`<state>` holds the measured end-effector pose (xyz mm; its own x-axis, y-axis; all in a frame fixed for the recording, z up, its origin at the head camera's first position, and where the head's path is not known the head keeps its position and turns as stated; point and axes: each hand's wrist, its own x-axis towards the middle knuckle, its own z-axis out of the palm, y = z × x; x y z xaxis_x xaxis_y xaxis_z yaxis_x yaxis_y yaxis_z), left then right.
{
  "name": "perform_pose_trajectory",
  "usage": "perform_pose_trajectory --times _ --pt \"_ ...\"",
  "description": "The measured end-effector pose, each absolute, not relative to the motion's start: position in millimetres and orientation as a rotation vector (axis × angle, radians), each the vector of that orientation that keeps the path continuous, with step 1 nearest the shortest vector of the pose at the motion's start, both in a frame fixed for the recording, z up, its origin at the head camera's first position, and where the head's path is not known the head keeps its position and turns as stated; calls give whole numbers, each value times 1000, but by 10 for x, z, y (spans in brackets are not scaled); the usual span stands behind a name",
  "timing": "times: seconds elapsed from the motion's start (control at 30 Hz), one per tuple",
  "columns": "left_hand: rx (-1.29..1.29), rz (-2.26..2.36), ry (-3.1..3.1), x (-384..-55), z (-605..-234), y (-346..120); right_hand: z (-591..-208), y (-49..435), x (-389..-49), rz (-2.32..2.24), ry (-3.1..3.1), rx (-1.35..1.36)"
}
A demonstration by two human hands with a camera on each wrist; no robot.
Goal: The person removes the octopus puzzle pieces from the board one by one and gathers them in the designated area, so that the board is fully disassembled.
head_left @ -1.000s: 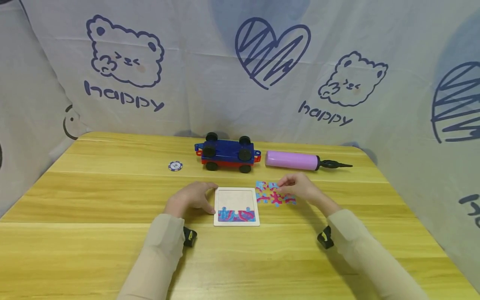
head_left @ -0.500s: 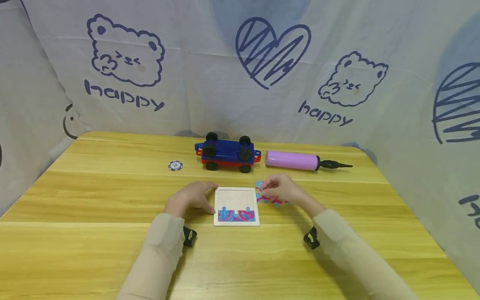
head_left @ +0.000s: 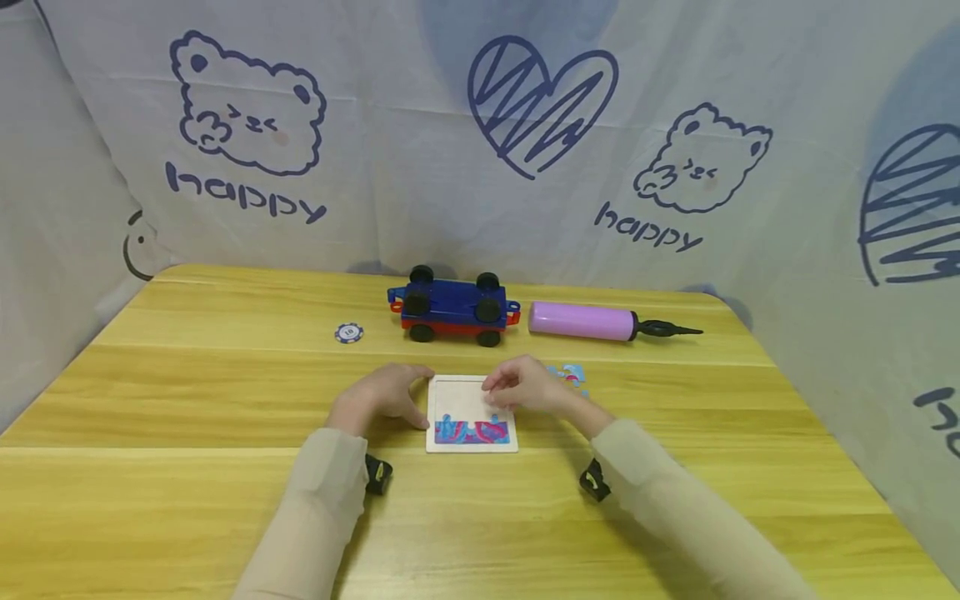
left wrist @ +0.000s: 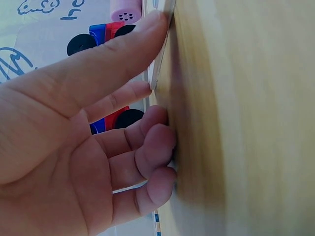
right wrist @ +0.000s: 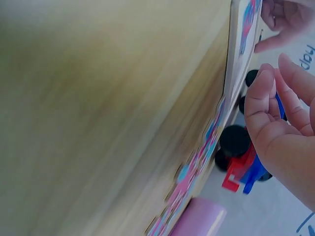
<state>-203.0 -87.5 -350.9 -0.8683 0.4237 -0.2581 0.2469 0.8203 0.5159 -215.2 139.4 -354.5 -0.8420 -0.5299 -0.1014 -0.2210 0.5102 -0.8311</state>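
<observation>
My left hand (head_left: 378, 396) reaches round the left side of a white square puzzle tray (head_left: 431, 412), with thumb and a finger touching its edge. In the left wrist view the thumb (left wrist: 123, 46) lies against the tray's edge and the other fingers bend loosely by the tabletop. Blue, pink and purple jigsaw pieces (head_left: 472, 432) fill the tray's near row. My right hand (head_left: 528, 386) hovers over the tray's right side, fingers partly bent. No piece shows between its fingertips in the right wrist view. Loose jigsaw pieces (head_left: 573, 373) lie right of the tray, partly hidden by that hand.
Behind the tray a blue and red toy wagon (head_left: 453, 304) lies with its wheels up. A purple hand pump (head_left: 581, 322) with a black nozzle lies to its right. A poker chip (head_left: 348, 332) is at left. A printed cloth (head_left: 420, 167) hangs behind the table.
My right hand has moved left from above the loose pieces to over the tray, uncovering pieces at the far right. The left hand and tray have stayed in place.
</observation>
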Motion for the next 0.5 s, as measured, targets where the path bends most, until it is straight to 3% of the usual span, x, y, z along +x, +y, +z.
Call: perform_pose_trajectory --times 0.5 --pt "500 680 2638 -2033 -3512 -872 -3561 1148 -2092 -1140 2303 -722"
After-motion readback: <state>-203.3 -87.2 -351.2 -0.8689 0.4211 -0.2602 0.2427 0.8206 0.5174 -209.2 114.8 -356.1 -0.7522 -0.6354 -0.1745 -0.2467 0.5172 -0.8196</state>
